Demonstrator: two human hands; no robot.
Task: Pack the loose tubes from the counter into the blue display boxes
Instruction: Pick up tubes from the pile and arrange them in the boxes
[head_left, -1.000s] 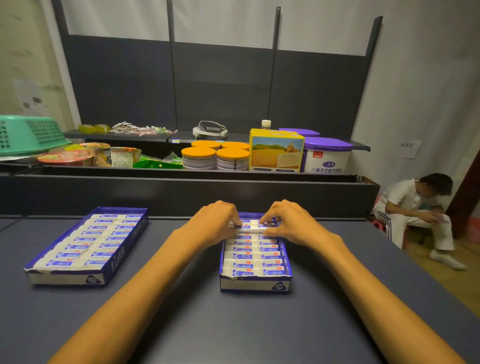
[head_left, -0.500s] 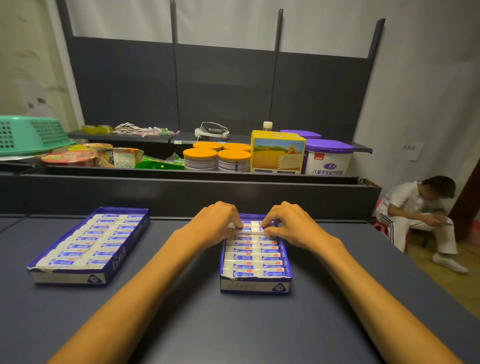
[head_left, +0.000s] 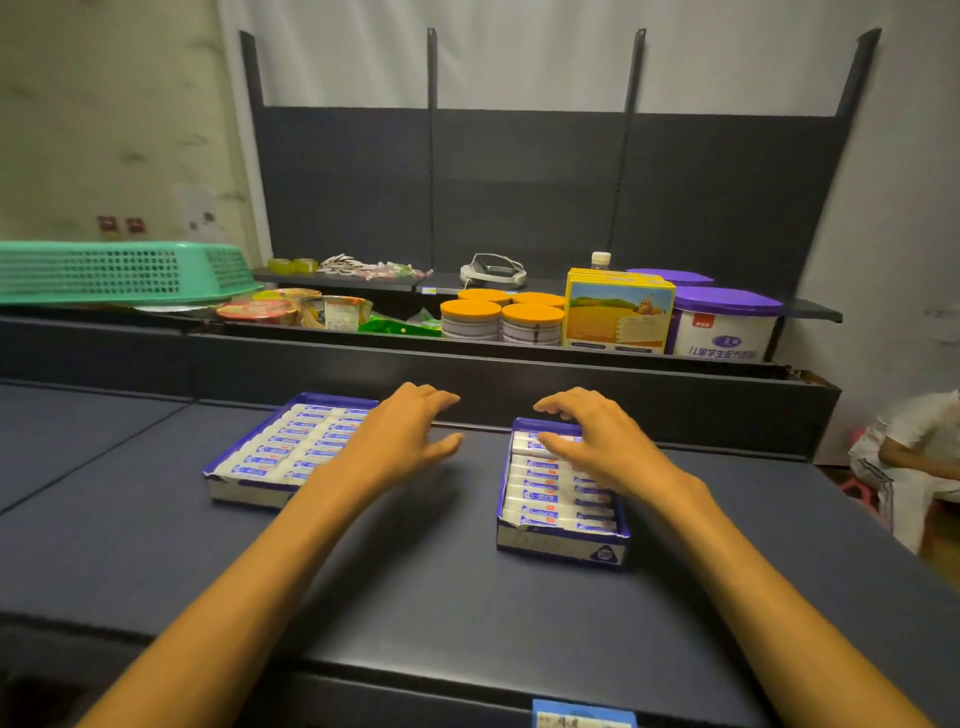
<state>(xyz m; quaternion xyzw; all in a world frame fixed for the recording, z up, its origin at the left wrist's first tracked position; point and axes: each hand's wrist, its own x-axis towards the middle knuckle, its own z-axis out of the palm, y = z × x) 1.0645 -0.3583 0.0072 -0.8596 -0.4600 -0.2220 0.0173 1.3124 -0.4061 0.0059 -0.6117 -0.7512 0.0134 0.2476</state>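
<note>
Two blue display boxes lie on the dark counter, both filled with rows of white tubes with blue print. The right box (head_left: 558, 545) is under my right hand (head_left: 597, 439), whose fingers are spread and relaxed over the far rows of tubes (head_left: 545, 499). Whether they touch the tubes I cannot tell. The left box (head_left: 244, 491) lies behind my left forearm. My left hand (head_left: 402, 441) hovers with loose fingers over the counter between the two boxes and holds nothing. No loose tube shows on the counter.
Behind the counter a raised dark ledge (head_left: 467, 364) fronts a shelf with a green basket (head_left: 119, 270), noodle cups (head_left: 260, 310), orange-lidded tins (head_left: 501, 319), a yellow carton (head_left: 618, 312) and a purple-lidded tub (head_left: 727, 325). A person (head_left: 914, 457) sits at the far right.
My left hand has lifted off the right box and moved left over the counter. My right hand has relaxed over the far rows. The view has shifted left and closer.
</note>
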